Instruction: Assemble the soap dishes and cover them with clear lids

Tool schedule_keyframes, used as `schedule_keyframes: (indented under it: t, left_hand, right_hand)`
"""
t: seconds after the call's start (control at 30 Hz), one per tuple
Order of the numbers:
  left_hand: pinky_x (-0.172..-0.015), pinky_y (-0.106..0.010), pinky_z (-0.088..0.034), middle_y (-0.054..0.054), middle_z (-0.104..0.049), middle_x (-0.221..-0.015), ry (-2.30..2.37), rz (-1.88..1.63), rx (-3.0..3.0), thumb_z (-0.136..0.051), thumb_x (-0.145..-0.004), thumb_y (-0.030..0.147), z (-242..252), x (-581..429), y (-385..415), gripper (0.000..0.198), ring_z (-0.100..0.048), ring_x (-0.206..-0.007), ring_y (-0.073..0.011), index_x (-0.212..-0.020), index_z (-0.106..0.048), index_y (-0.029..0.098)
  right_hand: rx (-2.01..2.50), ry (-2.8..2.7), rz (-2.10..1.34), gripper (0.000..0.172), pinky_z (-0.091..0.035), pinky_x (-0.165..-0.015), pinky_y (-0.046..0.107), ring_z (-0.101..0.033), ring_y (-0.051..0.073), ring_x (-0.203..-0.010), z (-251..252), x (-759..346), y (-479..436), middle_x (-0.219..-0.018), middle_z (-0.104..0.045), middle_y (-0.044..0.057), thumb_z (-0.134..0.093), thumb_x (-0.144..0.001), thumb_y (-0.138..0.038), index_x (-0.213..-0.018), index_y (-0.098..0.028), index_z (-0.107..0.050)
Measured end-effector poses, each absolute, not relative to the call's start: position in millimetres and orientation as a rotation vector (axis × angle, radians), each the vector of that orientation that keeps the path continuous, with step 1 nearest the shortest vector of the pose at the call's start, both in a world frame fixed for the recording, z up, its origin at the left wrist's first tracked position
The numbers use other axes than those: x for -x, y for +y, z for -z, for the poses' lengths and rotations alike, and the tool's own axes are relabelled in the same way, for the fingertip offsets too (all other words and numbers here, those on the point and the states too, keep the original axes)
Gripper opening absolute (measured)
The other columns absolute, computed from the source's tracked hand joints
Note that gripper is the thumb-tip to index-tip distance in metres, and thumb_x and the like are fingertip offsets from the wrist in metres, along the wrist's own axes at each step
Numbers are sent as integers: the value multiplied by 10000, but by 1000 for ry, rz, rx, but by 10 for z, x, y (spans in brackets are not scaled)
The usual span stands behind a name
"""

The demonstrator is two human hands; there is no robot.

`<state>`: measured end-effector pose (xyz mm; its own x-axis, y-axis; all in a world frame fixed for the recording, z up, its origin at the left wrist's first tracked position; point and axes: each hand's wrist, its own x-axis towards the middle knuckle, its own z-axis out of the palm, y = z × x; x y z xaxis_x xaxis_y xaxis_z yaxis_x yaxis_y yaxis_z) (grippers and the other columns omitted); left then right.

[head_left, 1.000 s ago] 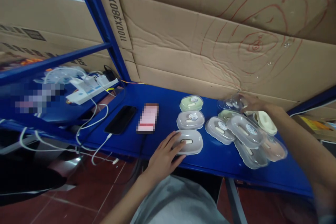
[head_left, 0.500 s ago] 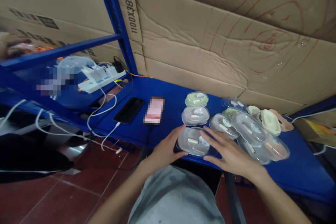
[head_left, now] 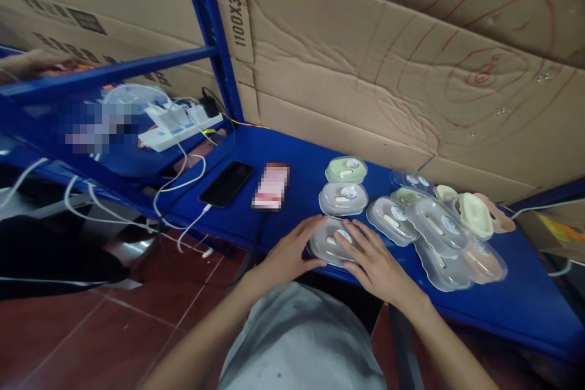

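A grey soap-dish-like container (head_left: 326,247) under a clear lid, with a small white bar and a round sticker, lies at the blue shelf's front edge. My left hand (head_left: 292,253) grips its left side, fingers at the back and thumb at the front. From the right, my right hand (head_left: 372,259) holds it too, its fingers reaching over the lid and partly covering the sticker. Just behind stand another grey lidded container (head_left: 336,202) and a green one (head_left: 340,172), in a row with the held one.
To the right, several lidded containers (head_left: 439,228) overlap in a pile, with cream dishes (head_left: 478,216) at its back. A dark phone (head_left: 226,184) on a white cable and a lit phone (head_left: 271,187) lie left. Beyond the blue frame are a power strip (head_left: 180,128) and another person's hand (head_left: 30,66).
My right hand has moved left, closing in on the grey container, and its fingers now cover more of the lid. The view has shifted slightly. The other person's hand shows more clearly.
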<state>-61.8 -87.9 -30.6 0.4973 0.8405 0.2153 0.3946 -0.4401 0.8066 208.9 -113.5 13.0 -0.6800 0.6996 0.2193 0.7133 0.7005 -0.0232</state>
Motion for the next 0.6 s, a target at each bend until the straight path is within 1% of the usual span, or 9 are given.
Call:
schedule_keyframes:
  t: [0.07,0.13,0.3,0.37,0.43,0.53,0.6]
  left_hand:
    - [-1281,-550,-383,-91,-413,-1685,1003,-819,-2033,-846,-892,315,304,615,-876,962,-422,-1561,-302,-1664,-278,397]
    - [-1276,-555,-387,-91,-403,-1689,1005,-827,-2028,-839,-898,334,306,613,-877,951,-420,-1562,-301,-1662,-277,407]
    - [-1283,-540,-376,-78,-358,-1715,1034,-809,-2009,-818,-918,379,316,623,-883,889,-403,-1573,-300,-1650,-315,412]
    - [-1286,-539,-372,-83,-332,-1730,1032,-814,-2004,-823,-911,406,324,625,-877,880,-388,-1581,-315,-1646,-338,400]
    - [-1289,-536,-368,-82,-355,-1721,1030,-821,-2000,-826,-907,420,335,620,-874,875,-395,-1577,-320,-1643,-354,394]
    - [-1288,-526,-378,-61,-430,-1683,1041,-851,-2012,-829,-905,403,338,615,-890,866,-447,-1546,-306,-1638,-368,402]
    - [-1282,-502,-395,-51,-448,-1673,1057,-899,-2045,-835,-900,379,314,638,-905,860,-468,-1533,-297,-1632,-383,402]
  right_hand:
    - [1122,-2705,129,611,-475,-1186,610,-354,354,-1576,-148,-2065,-1117,-1711,-384,125,-578,-1063,-345,-1647,-292,-405]
    - [1129,-2699,162,591,-475,-1172,625,-351,371,-1572,-127,-2038,-1112,-1708,-388,130,-584,-1060,-347,-1629,-294,-435]
    - [1145,-2642,131,593,-453,-1185,616,-282,356,-1607,5,-2025,-1131,-1724,-356,127,-553,-1076,-348,-1645,-285,-398]
    - [1161,-2639,106,605,-449,-1184,622,-284,355,-1609,47,-2031,-1126,-1729,-350,115,-541,-1081,-363,-1659,-309,-369]
    - [1167,-2647,85,624,-446,-1182,633,-286,357,-1610,67,-2030,-1116,-1734,-340,107,-527,-1087,-375,-1676,-333,-325]
    - [1157,-2663,40,701,-422,-1210,635,-226,354,-1636,-1,-2038,-1124,-1759,-278,104,-524,-1087,-417,-1709,-339,-211]
    - [1171,-2650,32,774,-391,-1239,635,-186,353,-1646,-157,-2095,-1150,-1774,-227,104,-531,-1079,-465,-1724,-337,-123]
